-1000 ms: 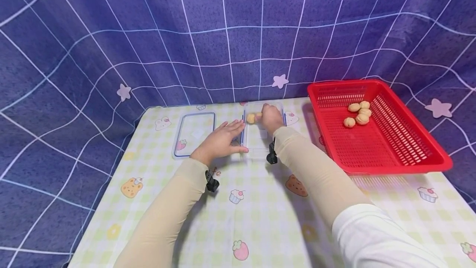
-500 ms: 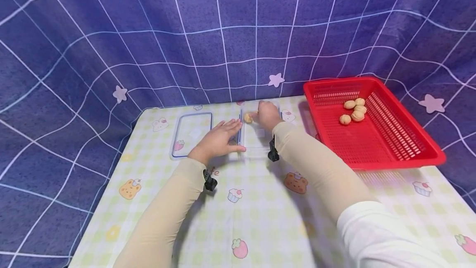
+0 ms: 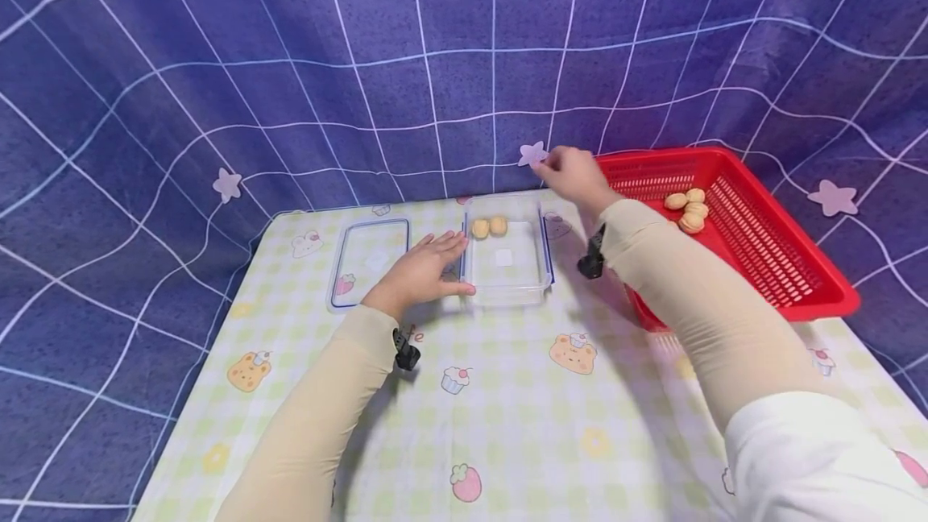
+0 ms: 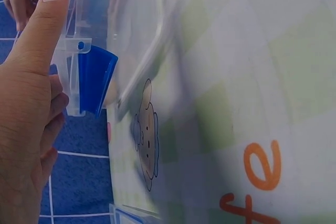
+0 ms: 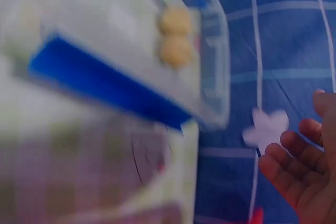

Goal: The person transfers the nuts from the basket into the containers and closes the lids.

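A clear plastic box [image 3: 509, 293] with blue side clips stands at the back of the table, its top uncovered. Two tan walnuts [image 3: 489, 227] lie side by side in its far left corner. My left hand [image 3: 424, 274] rests against the box's left side, fingers extended and thumb spread; the left wrist view has the thumb [image 4: 39, 40] along the rim above a blue clip [image 4: 96, 80]. Off the box's far right corner, my right hand [image 3: 577, 177] is in the air. Its fingers [image 5: 299, 153] are loosely bent in the right wrist view and hold nothing.
At the right, a red perforated basket [image 3: 826, 304] contains several walnuts [image 3: 692, 220], partly hidden by the right arm. A clear lid [image 3: 371, 260] with a blue seal lies flat left of the box. Behind the table hangs a blue curtain [image 3: 406, 87].
My right hand has let go of a walnut inside the box, leaving two there, then risen out and moved right towards the basket. The left hand has stayed at the box's side.
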`<state>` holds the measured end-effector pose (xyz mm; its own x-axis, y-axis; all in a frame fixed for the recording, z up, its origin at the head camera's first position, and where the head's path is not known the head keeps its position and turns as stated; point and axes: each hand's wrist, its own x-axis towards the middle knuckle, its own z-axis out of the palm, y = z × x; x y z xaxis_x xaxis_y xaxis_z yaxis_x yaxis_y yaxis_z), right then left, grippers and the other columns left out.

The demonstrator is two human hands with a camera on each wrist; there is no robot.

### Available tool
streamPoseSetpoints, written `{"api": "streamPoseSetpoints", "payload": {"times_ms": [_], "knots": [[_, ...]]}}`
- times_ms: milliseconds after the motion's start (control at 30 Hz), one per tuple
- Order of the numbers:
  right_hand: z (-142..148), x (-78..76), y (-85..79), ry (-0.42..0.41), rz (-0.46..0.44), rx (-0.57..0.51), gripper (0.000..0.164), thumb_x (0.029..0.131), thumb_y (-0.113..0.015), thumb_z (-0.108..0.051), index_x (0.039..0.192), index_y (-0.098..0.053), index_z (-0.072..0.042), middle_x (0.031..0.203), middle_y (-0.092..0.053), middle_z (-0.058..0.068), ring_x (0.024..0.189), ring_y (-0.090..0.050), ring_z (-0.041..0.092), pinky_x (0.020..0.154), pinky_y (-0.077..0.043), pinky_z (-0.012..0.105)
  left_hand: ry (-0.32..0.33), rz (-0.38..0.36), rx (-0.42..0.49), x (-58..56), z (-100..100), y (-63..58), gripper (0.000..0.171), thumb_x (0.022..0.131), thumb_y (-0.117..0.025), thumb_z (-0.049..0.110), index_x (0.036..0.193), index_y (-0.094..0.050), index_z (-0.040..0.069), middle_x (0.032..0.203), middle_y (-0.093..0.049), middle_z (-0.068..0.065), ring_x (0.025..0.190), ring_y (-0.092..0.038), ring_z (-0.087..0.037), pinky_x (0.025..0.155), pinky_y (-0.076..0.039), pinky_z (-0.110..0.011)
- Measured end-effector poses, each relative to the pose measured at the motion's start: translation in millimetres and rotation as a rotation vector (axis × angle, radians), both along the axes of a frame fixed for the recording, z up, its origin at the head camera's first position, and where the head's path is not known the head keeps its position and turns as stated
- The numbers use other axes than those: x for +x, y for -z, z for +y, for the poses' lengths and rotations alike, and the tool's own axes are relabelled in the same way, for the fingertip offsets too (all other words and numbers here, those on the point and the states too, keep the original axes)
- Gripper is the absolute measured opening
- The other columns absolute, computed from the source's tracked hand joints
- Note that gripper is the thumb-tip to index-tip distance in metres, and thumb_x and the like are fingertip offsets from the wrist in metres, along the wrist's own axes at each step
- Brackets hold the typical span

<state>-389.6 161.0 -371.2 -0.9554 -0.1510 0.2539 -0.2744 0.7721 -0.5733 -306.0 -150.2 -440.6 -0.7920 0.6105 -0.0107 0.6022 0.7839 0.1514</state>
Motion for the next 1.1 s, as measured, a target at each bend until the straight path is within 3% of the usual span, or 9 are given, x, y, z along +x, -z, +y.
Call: {"api": "streamPoseSetpoints", "payload": {"times_ms": [200,367,633,767,867,1100], "knots": [[62.3,2.7,-6.7,0.036,0.027,-0.069,0.035,0.099,-0.063,-0.033,0.107,-0.068,0.001,0.098,-0.068,0.02,0.09,-0.06,0.03,0.08,-0.047,0.041,0.001,-0.007,-0.005,0.5,1.3,-3.9,0.101,0.086,-0.061,0.072,0.158,-0.033,0.005,0.164,-0.028,-0.009,0.154,-0.021,-0.025,0.127,-0.009,-0.046],[110.1,10.2,-0.3,0.083,-0.021,-0.098,0.038,0.097,-0.065,-0.032,0.115,-0.067,0.001,0.111,-0.068,0.024,0.1,-0.06,0.032,0.088,-0.046,0.043,-0.005,-0.016,-0.021,1.1,2.1,-5.9,0.102,0.086,-0.061,0.072,0.158,-0.033,0.005,0.165,-0.028,-0.009,0.154,-0.02,-0.025,0.127,-0.005,-0.043],[155.4,21.0,17.3,0.1,-0.104,-0.038,0.048,0.096,-0.069,-0.034,0.128,-0.063,0.001,0.122,-0.065,0.026,0.093,-0.06,0.024,0.072,-0.047,0.023,-0.01,-0.03,-0.021,3.0,2.4,-10.3,0.102,0.086,-0.062,0.071,0.158,-0.032,0.005,0.164,-0.029,-0.011,0.154,-0.02,-0.027,0.127,-0.006,-0.044],[168.2,23.0,27.0,0.09,-0.167,-0.053,0.052,0.095,-0.07,-0.029,0.133,-0.058,0.005,0.128,-0.06,0.031,0.103,-0.06,0.034,0.087,-0.05,0.037,-0.02,-0.033,-0.021,2.9,2.0,-12.6,0.101,0.086,-0.063,0.07,0.158,-0.032,0.006,0.165,-0.028,-0.011,0.154,-0.02,-0.026,0.127,-0.005,-0.043],[177.4,25.8,37.2,0.079,-0.224,-0.063,0.053,0.095,-0.071,-0.025,0.133,-0.055,0.008,0.128,-0.057,0.035,0.11,-0.055,0.04,0.097,-0.044,0.048,-0.011,-0.035,-0.007,3.2,2.3,-10.9,0.101,0.086,-0.064,0.069,0.158,-0.033,0.005,0.164,-0.029,-0.011,0.154,-0.021,-0.027,0.127,-0.005,-0.044],[192.1,27.4,55.2,0.044,-0.277,-0.009,0.049,0.092,-0.074,-0.018,0.127,-0.057,0.011,0.12,-0.064,0.034,0.094,-0.06,0.026,0.073,-0.047,0.025,-0.008,-0.042,0.007,4.8,3.3,-8.7,0.101,0.086,-0.064,0.069,0.158,-0.033,0.005,0.164,-0.028,-0.011,0.153,-0.021,-0.027,0.127,-0.007,-0.044]]}}
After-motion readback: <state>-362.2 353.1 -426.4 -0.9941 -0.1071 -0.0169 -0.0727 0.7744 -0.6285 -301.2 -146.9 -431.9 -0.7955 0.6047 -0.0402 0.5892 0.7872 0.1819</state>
